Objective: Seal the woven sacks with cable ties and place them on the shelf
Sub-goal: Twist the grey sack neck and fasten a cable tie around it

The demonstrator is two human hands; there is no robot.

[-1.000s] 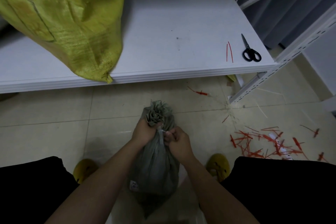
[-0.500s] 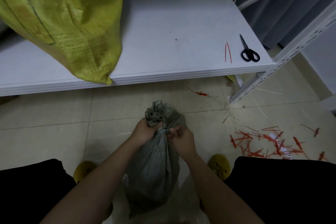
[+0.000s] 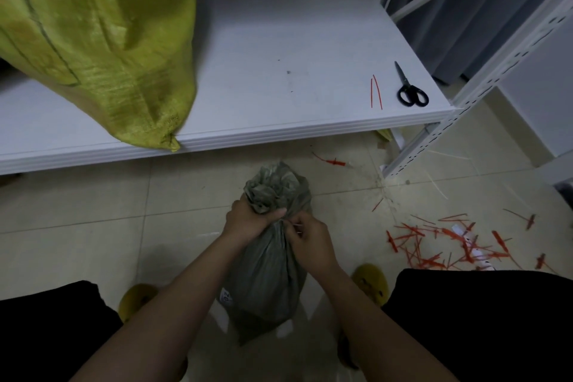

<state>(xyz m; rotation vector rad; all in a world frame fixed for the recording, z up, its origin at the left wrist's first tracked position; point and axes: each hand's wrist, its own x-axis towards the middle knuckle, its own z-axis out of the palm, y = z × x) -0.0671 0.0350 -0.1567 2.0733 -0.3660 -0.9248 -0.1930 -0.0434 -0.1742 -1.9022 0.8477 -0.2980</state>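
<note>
A grey woven sack (image 3: 269,276) stands on the floor between my knees, its mouth bunched into a neck. My left hand (image 3: 248,220) grips that neck just below the crumpled top. A thin white cable tie (image 3: 293,223) circles the neck, and my right hand (image 3: 307,242) pinches its end at the sack's right side. A large yellow-green woven sack (image 3: 93,37) lies on the left part of the white shelf (image 3: 279,71), its corner hanging over the front edge.
Black scissors (image 3: 410,87) and two red cable ties (image 3: 376,92) lie near the shelf's right front corner. Several red ties and cut ends (image 3: 446,245) litter the tiled floor at right. A white perforated shelf post (image 3: 483,87) rises at right.
The grey sack's neck has shifted slightly right and up. My right hand moved from below the neck to its right side, still pinching the tie. The left hand keeps its grip.
</note>
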